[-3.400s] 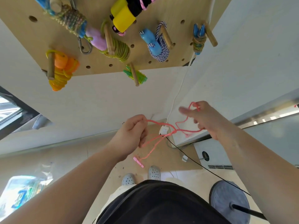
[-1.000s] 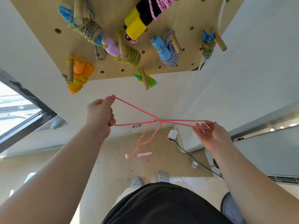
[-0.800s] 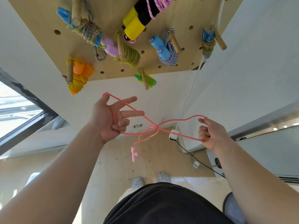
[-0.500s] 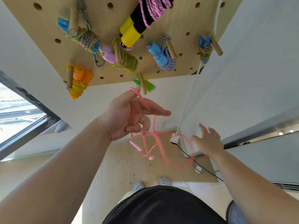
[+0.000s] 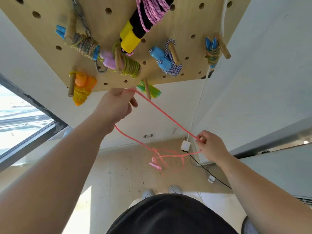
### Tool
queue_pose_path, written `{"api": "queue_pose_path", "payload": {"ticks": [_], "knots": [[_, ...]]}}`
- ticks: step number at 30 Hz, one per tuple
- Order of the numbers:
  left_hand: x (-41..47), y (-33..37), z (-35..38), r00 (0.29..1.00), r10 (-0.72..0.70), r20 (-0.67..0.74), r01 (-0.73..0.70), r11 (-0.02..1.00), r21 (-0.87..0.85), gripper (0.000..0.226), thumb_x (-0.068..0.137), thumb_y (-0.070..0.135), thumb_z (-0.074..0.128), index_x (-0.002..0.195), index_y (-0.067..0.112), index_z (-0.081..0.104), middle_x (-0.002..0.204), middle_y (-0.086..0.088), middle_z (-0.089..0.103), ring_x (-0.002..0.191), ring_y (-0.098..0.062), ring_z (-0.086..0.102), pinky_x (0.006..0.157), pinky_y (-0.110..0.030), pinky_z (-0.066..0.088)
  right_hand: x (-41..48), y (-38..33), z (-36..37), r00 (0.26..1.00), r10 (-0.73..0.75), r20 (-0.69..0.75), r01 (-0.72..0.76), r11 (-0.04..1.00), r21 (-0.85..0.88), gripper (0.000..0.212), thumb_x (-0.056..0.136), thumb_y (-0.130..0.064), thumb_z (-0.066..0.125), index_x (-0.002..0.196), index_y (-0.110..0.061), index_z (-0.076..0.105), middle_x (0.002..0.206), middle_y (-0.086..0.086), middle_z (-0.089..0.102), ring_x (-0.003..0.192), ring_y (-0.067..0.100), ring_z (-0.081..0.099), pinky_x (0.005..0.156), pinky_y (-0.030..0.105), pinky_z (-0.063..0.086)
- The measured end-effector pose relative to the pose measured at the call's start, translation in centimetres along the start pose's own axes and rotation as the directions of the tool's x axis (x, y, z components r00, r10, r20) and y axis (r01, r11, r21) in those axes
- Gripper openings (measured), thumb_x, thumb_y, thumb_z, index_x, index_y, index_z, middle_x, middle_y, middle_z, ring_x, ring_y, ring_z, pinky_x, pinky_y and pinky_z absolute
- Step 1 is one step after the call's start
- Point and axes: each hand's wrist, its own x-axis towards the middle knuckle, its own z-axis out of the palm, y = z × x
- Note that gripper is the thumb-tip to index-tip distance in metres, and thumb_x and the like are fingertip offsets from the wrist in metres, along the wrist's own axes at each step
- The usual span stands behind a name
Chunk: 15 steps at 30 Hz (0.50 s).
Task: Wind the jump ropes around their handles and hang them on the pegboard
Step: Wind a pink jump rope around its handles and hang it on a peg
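Note:
A thin pink jump rope (image 5: 166, 116) stretches taut between my two hands. My left hand (image 5: 116, 105) is raised just under the wooden pegboard (image 5: 185, 17) and pinches the rope's upper end. My right hand (image 5: 211, 146), lower and to the right, pinches the rope too. Slack loops and the small pink handles (image 5: 155, 165) dangle between the hands, above the floor. A wooden peg with a green jump rope (image 5: 150, 91) sits right beside my left hand.
Several wound ropes hang on pegs: orange-yellow (image 5: 81, 89), purple-green (image 5: 125, 64), blue-white (image 5: 166, 61), yellow-black with pink cord (image 5: 140, 26), two small blue ones. A white cable with a plug (image 5: 185, 146) runs down the wall. A window (image 5: 20, 115) is at left.
My left hand has risen to the pegboard's lower edge and closed on the rope. My right hand, open half a second ago, now pinches the rope, which is pulled straight.

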Motion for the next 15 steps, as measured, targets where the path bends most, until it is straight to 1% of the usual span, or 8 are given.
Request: {"api": "queue_pose_path", "payload": {"ticks": [3,5,7,9,10,12,13,15], "knots": [[0.7,-1.1,-1.6,0.97,-0.027,-0.242,-0.002,0.993,-0.12,0.044,0.096,0.047,0.058,0.072,0.01,0.064,0.063,-0.006,0.054,0.058,-0.019,0.046,0.056,-0.028,0.036,0.4,4.7,0.1,0.987,0.162,-0.015,-0.162,0.987,-0.014,0.025,0.101,-0.024,0.056,0.079,-0.016,0.066,0.079,0.004,0.07,0.082,0.031,0.064,0.069,0.034,0.044],[0.9,-2.1,-2.2,0.937,0.012,-0.348,-0.037,0.997,-0.065,0.041,0.093,0.048,0.06,0.071,0.014,0.066,0.067,-0.005,0.058,0.068,-0.023,0.053,0.065,-0.035,0.042,0.2,5.4,-0.4,0.967,0.253,-0.011,-0.25,0.962,0.112,0.034,0.103,-0.03,0.053,0.079,-0.012,0.071,0.086,0.004,0.073,0.088,0.029,0.065,0.078,0.039,0.05],[1.0,-3.0,-2.3,0.919,0.047,-0.391,-0.046,0.999,0.012,0.045,0.095,0.051,0.054,0.071,0.015,0.065,0.066,-0.003,0.06,0.07,-0.026,0.055,0.069,-0.038,0.045,0.3,4.6,-1.2,0.945,0.326,-0.033,-0.304,0.911,0.28,0.047,0.104,-0.041,0.048,0.077,-0.01,0.071,0.089,0.006,0.074,0.087,0.027,0.065,0.074,0.037,0.047],[1.0,-3.8,-2.0,0.932,0.079,-0.354,-0.025,0.987,0.157,0.047,0.099,0.049,0.052,0.077,0.011,0.067,0.072,-0.008,0.062,0.076,-0.034,0.059,0.073,-0.041,0.05,0.6,2.4,-2.1,0.929,0.369,-0.007,-0.314,0.799,0.513,0.054,0.106,-0.045,0.044,0.072,-0.007,0.063,0.076,0.006,0.069,0.081,0.027,0.065,0.075,0.035,0.049],[1.1,-4.3,-1.7,0.949,0.089,-0.304,-0.01,0.968,0.251,0.046,0.1,0.047,0.052,0.081,0.008,0.068,0.078,-0.013,0.064,0.08,-0.037,0.06,0.076,-0.043,0.052,0.6,0.8,-2.5,0.932,0.361,0.023,-0.292,0.713,0.637,0.053,0.106,-0.044,0.044,0.069,-0.009,0.055,0.064,0.004,0.059,0.072,0.026,0.062,0.077,0.038,0.053],[1.3,-5.7,-0.7,0.98,0.064,-0.191,0.018,0.916,0.4,0.04,0.102,0.041,0.052,0.087,0.007,0.07,0.087,-0.017,0.066,0.087,-0.041,0.062,0.078,-0.043,0.053,0.5,-2.8,-3.4,0.956,0.289,0.043,-0.217,0.6,0.77,0.051,0.106,-0.047,0.044,0.064,-0.019,0.04,0.053,-0.001,0.035,0.051,0.019,0.042,0.069,0.042,0.055],[1.3,-6.4,0.0,0.987,0.044,-0.154,0.029,0.894,0.446,0.038,0.102,0.039,0.052,0.087,0.008,0.07,0.087,-0.015,0.066,0.088,-0.04,0.062,0.076,-0.041,0.053,0.2,-4.6,-4.0,0.97,0.241,0.042,-0.181,0.594,0.783,0.051,0.105,-0.048,0.043,0.062,-0.022,0.035,0.053,-0.003,0.028,0.047,0.017,0.032,0.059,0.037,0.05],[1.1,-7.6,1.4,0.992,0.044,-0.119,0.027,0.841,0.54,0.035,0.102,0.039,0.051,0.089,0.011,0.067,0.085,-0.011,0.064,0.091,-0.038,0.062,0.069,-0.036,0.046,-0.5,-7.8,-5.2,0.986,0.165,0.03,-0.126,0.611,0.782,0.05,0.106,-0.046,0.043,0.062,-0.025,0.03,0.052,-0.007,0.024,0.045,0.014,0.021,0.045,0.026,0.028]]}}
